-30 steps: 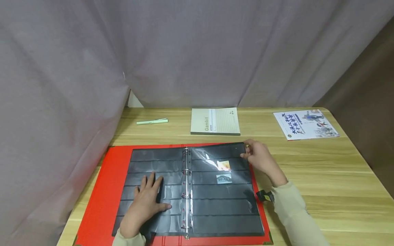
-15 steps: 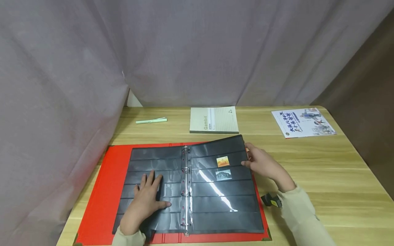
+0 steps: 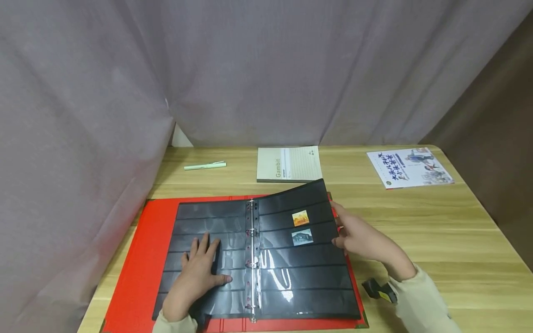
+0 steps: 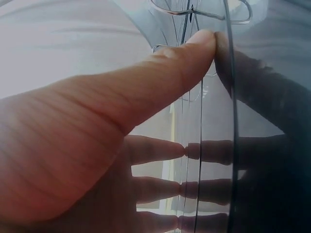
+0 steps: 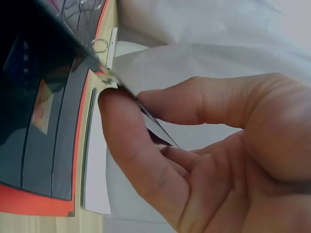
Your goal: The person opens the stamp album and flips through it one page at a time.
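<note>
A red ring binder [image 3: 139, 249], a stamp album, lies spread on the table with black pocket pages on both sides of its metal rings [image 3: 252, 247]. My left hand [image 3: 195, 273] rests on the left page [image 3: 212, 210], fingers spread; the left wrist view shows the thumb [image 4: 160, 82] touching the glossy sheet. With thumb and forefinger, my right hand [image 3: 366, 238] pinches the outer edge of the right page [image 3: 308, 268], whose far corner is lifted. An orange-yellow stamp [image 3: 300, 218] and a grey-blue stamp [image 3: 302, 237] sit in its pockets. In the right wrist view, another stamp [image 5: 43, 107] shows on a page below.
Behind the binder lie a pale green pen [image 3: 205, 165], a Gambit notebook [image 3: 289, 164] and, farther right, an illustrated booklet [image 3: 410, 167]. A grey curtain [image 3: 258, 69] hangs along the table's back edge. Wood tabletop [image 3: 441, 236] extends to the right.
The right page's far corner has risen and tilted toward the rings. My right hand has slid down its outer edge toward me. My left hand stays in place.
</note>
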`<state>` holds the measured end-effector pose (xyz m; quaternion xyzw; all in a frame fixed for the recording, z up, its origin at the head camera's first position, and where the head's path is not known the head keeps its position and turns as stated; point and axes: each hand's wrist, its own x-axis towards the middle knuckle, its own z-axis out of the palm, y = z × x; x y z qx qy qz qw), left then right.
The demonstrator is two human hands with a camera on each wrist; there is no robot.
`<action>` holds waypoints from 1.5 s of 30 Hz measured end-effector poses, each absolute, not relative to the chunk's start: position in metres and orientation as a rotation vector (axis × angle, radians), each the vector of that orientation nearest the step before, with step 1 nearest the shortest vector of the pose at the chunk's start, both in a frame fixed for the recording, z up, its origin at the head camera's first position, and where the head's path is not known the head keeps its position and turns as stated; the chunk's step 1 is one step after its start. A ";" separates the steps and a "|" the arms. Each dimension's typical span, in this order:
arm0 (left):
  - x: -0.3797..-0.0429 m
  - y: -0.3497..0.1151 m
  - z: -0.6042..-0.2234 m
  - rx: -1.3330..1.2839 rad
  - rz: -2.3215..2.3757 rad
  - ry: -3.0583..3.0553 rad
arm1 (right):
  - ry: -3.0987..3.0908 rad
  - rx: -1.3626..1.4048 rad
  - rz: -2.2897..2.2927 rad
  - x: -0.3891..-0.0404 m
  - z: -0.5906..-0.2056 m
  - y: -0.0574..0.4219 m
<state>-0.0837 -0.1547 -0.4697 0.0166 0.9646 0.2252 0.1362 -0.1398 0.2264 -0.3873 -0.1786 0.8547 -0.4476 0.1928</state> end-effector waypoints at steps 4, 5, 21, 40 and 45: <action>-0.082 -0.153 -0.471 0.056 0.657 2.802 | 2.387 -0.505 -1.241 -0.126 -0.383 0.228; -0.082 -0.153 -0.471 0.061 0.660 2.804 | 2.398 -0.507 -1.218 -0.123 -0.382 0.228; -0.081 -0.154 -0.472 0.067 0.661 2.812 | 2.420 -0.563 -1.267 -0.096 -0.354 0.222; -0.085 -0.150 -0.472 0.040 0.604 2.841 | 2.428 -0.699 -1.456 -0.084 -0.334 0.200; -0.085 -0.150 -0.472 0.040 0.614 2.836 | 2.414 -0.693 -1.493 -0.085 -0.330 0.192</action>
